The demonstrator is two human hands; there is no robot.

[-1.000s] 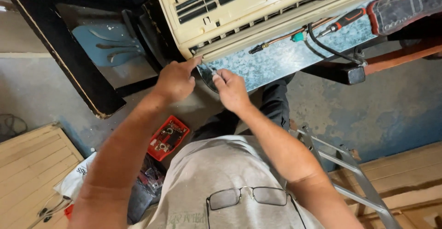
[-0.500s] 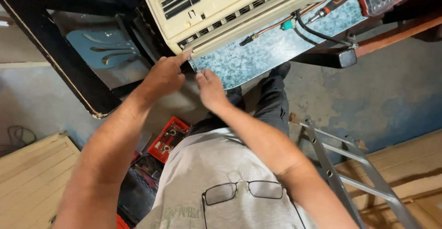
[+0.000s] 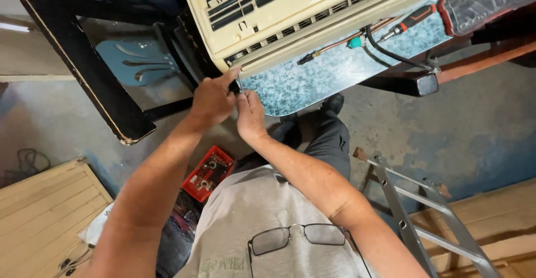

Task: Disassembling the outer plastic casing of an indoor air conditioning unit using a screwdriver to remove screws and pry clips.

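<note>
A cream air conditioner unit (image 3: 290, 15) lies on a speckled blue-green tabletop (image 3: 335, 68). My left hand (image 3: 212, 96) is at the unit's lower left corner, index finger pressed on its edge. My right hand (image 3: 251, 113) is beside it, fingers pinched close to the same corner; whether it holds something small is hidden. A thin copper pipe with a green fitting (image 3: 353, 42) and a black cable (image 3: 391, 51) run along the unit's front edge.
An orange-and-black screwdriver (image 3: 410, 21) and a clear red-edged parts case (image 3: 480, 1) lie on the table's right. A red box (image 3: 207, 173) sits on the floor. A metal ladder (image 3: 424, 222) stands right, a black table leg (image 3: 78, 60) left, wooden panels (image 3: 39, 216) bottom left.
Both hands have stayed together at the unit's corner, while the view has shifted so the unit and table sit slightly higher and further right.
</note>
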